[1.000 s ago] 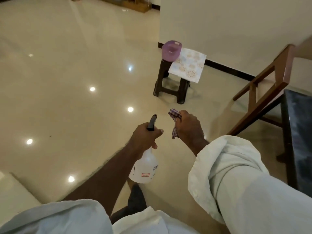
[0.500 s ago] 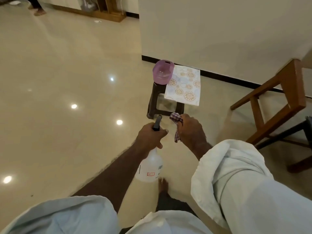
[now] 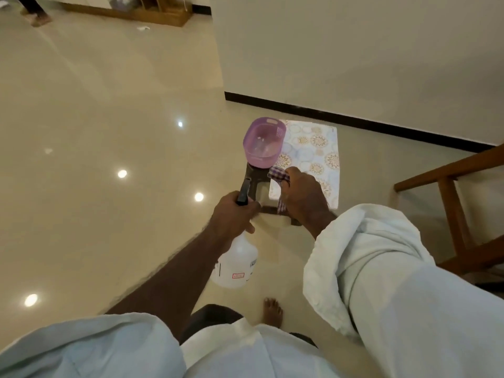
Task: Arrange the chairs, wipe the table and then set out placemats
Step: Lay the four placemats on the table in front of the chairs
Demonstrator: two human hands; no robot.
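Left grip (image 3: 231, 214) clasps spray bottle (image 3: 237, 266), nozzle toward stool (image 3: 252, 174); right grip (image 3: 302, 195) clutches checked cloth (image 3: 278, 175). Placemats (image 3: 313, 148) lie on stool beside purple basket (image 3: 263, 144), long axis toward wall (image 3: 354, 50)

Your view down onto the glossy beige floor (image 3: 109, 105), which carries a dark stool (image 3: 253, 175) close to the wall's black skirting. Two things sit side by side on the stool's top: a purple plastic basket (image 3: 264, 143) on its left part, and a pale placemat (image 3: 313, 148) printed with round floral medallions on its right part, overhanging the stool's edge. Right of the stool, apart from it, a wooden chair (image 3: 450, 192) stands on the floor. Nearer you than the stool, your bare foot (image 3: 272, 311) rests on the floor. Left of the stool, lamp reflections dot the tiles
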